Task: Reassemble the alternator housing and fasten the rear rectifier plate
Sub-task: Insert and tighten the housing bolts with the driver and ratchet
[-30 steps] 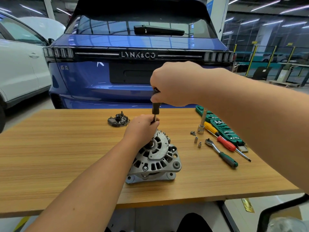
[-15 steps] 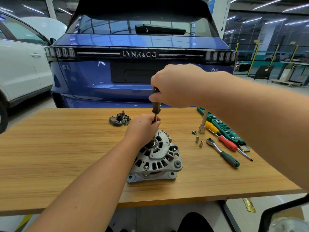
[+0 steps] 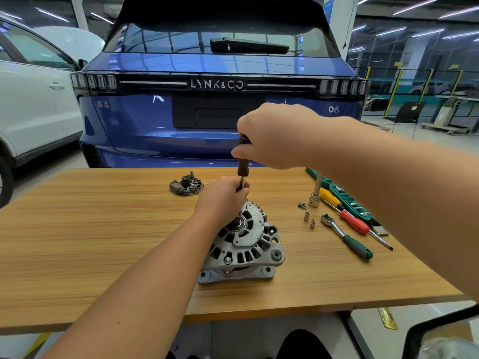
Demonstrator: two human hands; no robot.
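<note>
The grey alternator housing (image 3: pixel 243 244) stands on the wooden table (image 3: pixel 90 229), its slotted rear face turned up. My right hand (image 3: pixel 274 136) grips the dark handle of a screwdriver (image 3: pixel 243 164) held upright over the housing's far edge. My left hand (image 3: pixel 223 195) sits on top of the housing and pinches the screwdriver's metal shaft near the tip. The tip itself is hidden by my fingers. The dark rectifier plate (image 3: pixel 186 186) lies apart on the table, behind and left of the housing.
Right of the housing lie a loose screw (image 3: pixel 302 206), two small sockets (image 3: pixel 309 220), an extension bar with socket (image 3: pixel 315 195), a green-handled ratchet (image 3: pixel 347 237), a red and yellow screwdriver (image 3: pixel 347 216) and a green socket tray (image 3: pixel 344 195). A blue car is parked behind the table.
Both hands and the screwdriver stay in the same place over the housing. My right hand has shifted slightly on the handle.
</note>
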